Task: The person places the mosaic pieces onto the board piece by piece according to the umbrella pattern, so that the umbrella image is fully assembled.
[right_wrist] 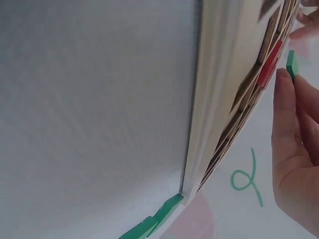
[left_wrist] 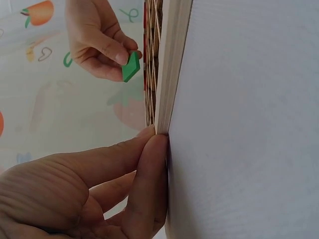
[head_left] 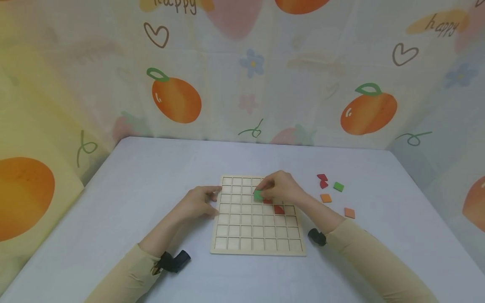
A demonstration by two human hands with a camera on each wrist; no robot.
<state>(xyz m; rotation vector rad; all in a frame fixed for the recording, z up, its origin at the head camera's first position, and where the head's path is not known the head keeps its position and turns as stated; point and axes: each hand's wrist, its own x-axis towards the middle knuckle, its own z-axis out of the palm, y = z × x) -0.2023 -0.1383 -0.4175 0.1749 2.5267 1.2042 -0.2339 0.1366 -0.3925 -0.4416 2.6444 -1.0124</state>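
Pinching a flat green tile (head_left: 258,195) between thumb and fingertips of the right hand (head_left: 282,187), just above a wooden grid board (head_left: 245,231) on the white worktop (head_left: 182,160). Held over the third row from the far edge, about the fourth column from the left, near a red piece (head_left: 267,201), and seen apart from the board in both wrist views. Tilted in the left wrist view, with one corner pointing up and the opposite one down to the lower left; turned nearly edge-on in the right wrist view, almost upright there. Looking roughly square in the head view, so cannot tell a true long axis. Divided, on the board, into seven rows and seven columns of square compartments, with pale wooden floors in many. Filled with red in two of them: in the third row, fifth column, with the red piece partly hidden by the hand; in the fourth row, sixth column, with a second red piece (head_left: 279,210). Cannot tell how deep either sits. Touching the board's left edge with fingertips of the left hand (head_left: 198,201), with index finger and thumb spread apart along it. Strewn, on the worktop right of the board, with two small red shapes (head_left: 322,177), a loose green piece (head_left: 339,187), an orange piece (head_left: 326,198) and a salmon piece (head_left: 349,213).
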